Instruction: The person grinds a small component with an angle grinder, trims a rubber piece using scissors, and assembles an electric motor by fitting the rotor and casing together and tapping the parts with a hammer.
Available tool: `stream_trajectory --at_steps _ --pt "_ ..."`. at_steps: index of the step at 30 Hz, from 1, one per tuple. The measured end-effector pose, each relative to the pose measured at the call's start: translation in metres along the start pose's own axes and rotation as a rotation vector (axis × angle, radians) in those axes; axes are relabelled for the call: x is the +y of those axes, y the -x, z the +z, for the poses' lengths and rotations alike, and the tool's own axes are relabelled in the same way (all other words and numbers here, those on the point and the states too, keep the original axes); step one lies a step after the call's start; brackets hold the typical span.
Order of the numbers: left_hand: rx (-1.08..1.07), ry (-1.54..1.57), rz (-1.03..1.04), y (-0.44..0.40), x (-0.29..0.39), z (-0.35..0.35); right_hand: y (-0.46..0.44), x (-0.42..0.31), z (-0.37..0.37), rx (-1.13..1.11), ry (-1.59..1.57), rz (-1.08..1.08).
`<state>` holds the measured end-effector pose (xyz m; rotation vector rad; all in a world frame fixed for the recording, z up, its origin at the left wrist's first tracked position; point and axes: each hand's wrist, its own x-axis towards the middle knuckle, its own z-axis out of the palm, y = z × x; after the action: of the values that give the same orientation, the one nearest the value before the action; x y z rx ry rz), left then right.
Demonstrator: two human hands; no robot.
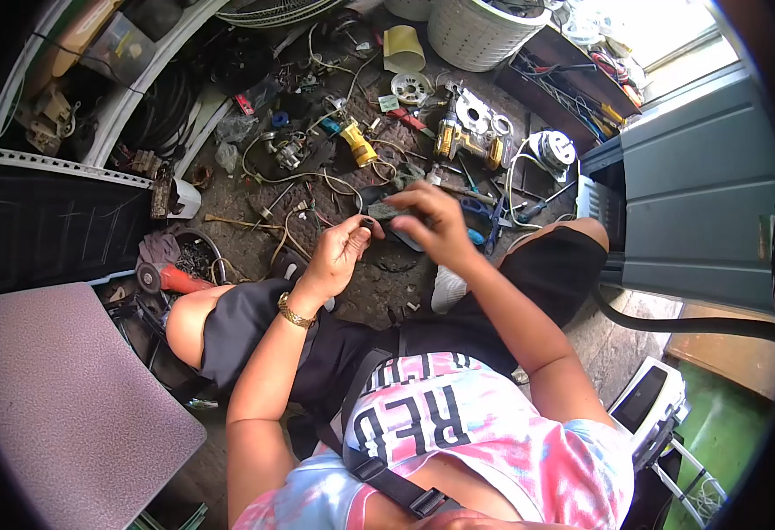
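Observation:
My left hand (pixel 339 254) is raised over the floor, its thumb and fingers pinched together on a small dark piece (pixel 368 224), too small to name. Close beside it, my right hand (pixel 436 219) grips a small grey-green, rough-looking pad (pixel 385 210) between thumb and fingers. The pad is right by the dark piece; I cannot tell whether they touch. Beyond my hands lie a yellow-bodied power tool (pixel 357 143), a yellow and black cordless drill (pixel 471 146) and several loose cables.
Tools, motor parts and wires litter the floor. An angle grinder (pixel 175 278) rests by my left knee. A white basket (pixel 484 35) stands at the back, a tool box (pixel 573 88) at the back right. A grey cabinet (pixel 696 185) is on the right, a padded seat (pixel 69 406) on the left.

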<state>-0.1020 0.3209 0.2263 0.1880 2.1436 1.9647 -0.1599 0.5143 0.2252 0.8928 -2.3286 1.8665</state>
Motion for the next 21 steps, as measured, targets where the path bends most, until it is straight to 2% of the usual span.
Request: stream_trajectory --at_steps 3,4,6,7,8,9,12,15,16,18,21 --pt "-0.001 -0.111 -0.017 0.004 -0.002 -0.002 0.002 -0.002 0.029 -0.008 -0.183 0.042" --pt "0.02 -0.169 0.03 0.005 0.005 -0.003 0.006 0.0 0.037 -0.002 -0.338 0.106" --pt "0.045 -0.219 0.072 0.005 0.005 -0.002 0.009 0.003 0.049 0.054 -0.23 0.07" --pt "0.08 -0.421 0.172 0.005 -0.002 -0.002 0.01 0.002 0.056 0.114 -0.123 0.031" --pt "0.115 -0.626 0.27 0.006 -0.006 -0.002 0.012 0.001 0.064 0.175 -0.123 0.081" --pt "0.116 -0.625 0.262 0.009 -0.007 -0.001 0.013 0.003 0.068 0.171 -0.128 0.088" --pt "0.182 -0.596 0.182 0.009 -0.008 0.0 0.01 0.032 0.071 0.182 -0.294 0.548" --pt "0.215 -0.562 0.102 0.008 -0.01 -0.004 0.013 0.032 0.059 0.136 -0.353 0.366" --pt "0.217 -0.561 0.094 0.009 -0.01 -0.005 0.012 0.02 0.057 0.13 -0.355 0.372" --pt "0.239 -0.655 0.136 0.007 -0.011 -0.007 0.008 0.003 0.054 0.027 -0.109 0.202" --pt "0.221 -0.741 0.173 0.005 -0.011 -0.007 0.009 0.012 0.064 0.102 -0.066 0.09"
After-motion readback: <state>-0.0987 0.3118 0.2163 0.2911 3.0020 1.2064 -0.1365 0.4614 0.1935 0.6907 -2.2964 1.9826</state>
